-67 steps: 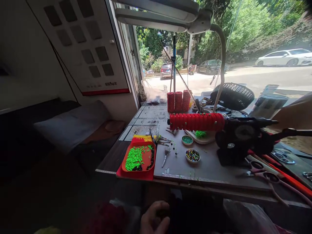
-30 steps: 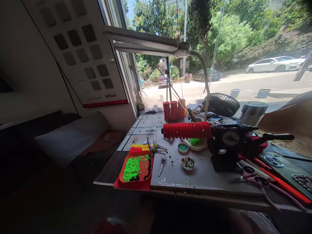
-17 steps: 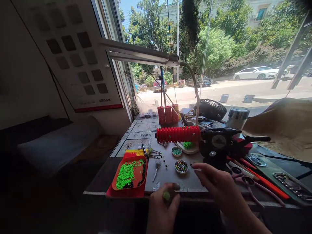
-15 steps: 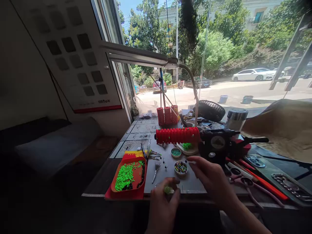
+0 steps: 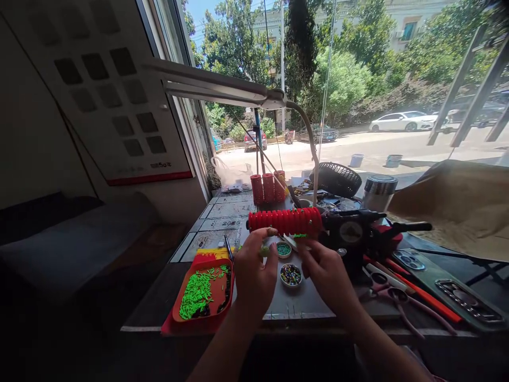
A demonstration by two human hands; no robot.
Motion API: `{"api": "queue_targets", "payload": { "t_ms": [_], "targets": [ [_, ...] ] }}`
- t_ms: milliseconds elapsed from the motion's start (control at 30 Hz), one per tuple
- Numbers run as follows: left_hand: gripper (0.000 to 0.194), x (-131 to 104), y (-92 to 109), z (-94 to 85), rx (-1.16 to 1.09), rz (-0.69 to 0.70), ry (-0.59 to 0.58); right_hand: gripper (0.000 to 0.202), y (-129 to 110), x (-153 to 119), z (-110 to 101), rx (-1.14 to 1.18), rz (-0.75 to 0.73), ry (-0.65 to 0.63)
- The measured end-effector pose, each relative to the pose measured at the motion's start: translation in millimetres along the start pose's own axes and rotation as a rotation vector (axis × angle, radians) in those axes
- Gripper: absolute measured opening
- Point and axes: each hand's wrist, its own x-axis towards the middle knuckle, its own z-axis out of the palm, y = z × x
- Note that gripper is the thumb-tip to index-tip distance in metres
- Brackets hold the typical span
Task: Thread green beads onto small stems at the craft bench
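Observation:
My left hand [image 5: 254, 273] is raised over the work table [image 5: 302, 305] and pinches a small green piece [image 5: 264, 250] between thumb and fingers. My right hand [image 5: 328, 273] is close beside it, its fingertips bunched just under the red ribbed roller [image 5: 284, 220]. Whether it holds anything is too small to tell. The roller sticks out to the left of a black hand-crank machine [image 5: 352, 233]. Under my hands sit a small dish of green beads [image 5: 283, 249] and a dish of mixed beads [image 5: 290, 274].
An orange tray of green pieces [image 5: 201, 291] lies at the table's left front. Scissors [image 5: 397, 302], a phone [image 5: 409, 260] and red tools lie on the right. Behind stand red spools [image 5: 268, 188], a small fan [image 5: 338, 180], a metal cup [image 5: 378, 191] and a desk lamp [image 5: 214, 87].
Both hands rose from below the table edge and moved forward to just under the red roller. The left hand carried the green piece up with it. The view tilted up.

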Motion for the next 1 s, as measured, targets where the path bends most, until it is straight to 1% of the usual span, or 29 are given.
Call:
{"api": "queue_targets", "payload": {
  "t_ms": [100, 233, 300, 400, 567, 733, 900, 1000],
  "targets": [
    [0.019, -4, 1, 3.2, -0.053, -0.073, -0.043, 0.042, 2, 8, 9, 0.175, 0.051, 0.023],
    [0.017, -13, -3, 6.9, -0.056, -0.120, -0.065, 0.042, 5, 13, 21, 0.394, 0.119, 0.136],
    [0.016, -17, -6, 7.9, -0.053, -0.146, -0.067, 0.040, 5, 13, 26, 0.472, 0.142, 0.184],
    [0.016, -19, -7, 8.4, -0.053, -0.186, -0.077, 0.038, 1, 12, 28, 0.554, 0.168, 0.210],
    [0.014, -21, -5, 8.2, -0.065, -0.235, -0.101, 0.034, -8, 11, 23, 0.644, 0.199, 0.213],
    [0.014, -21, 0, 10.7, -0.080, -0.259, -0.118, 0.033, -16, 10, 16, 0.676, 0.210, 0.219],
    [0.016, -21, 3, 13.7, -0.113, -0.268, -0.136, 0.031, -16, 10, 12, 0.707, 0.243, 0.250],
    [0.015, -22, 6, 14.7, -0.147, -0.249, -0.137, 0.030, -15, 8, 11, 0.708, 0.264, 0.219]
  ]
}}
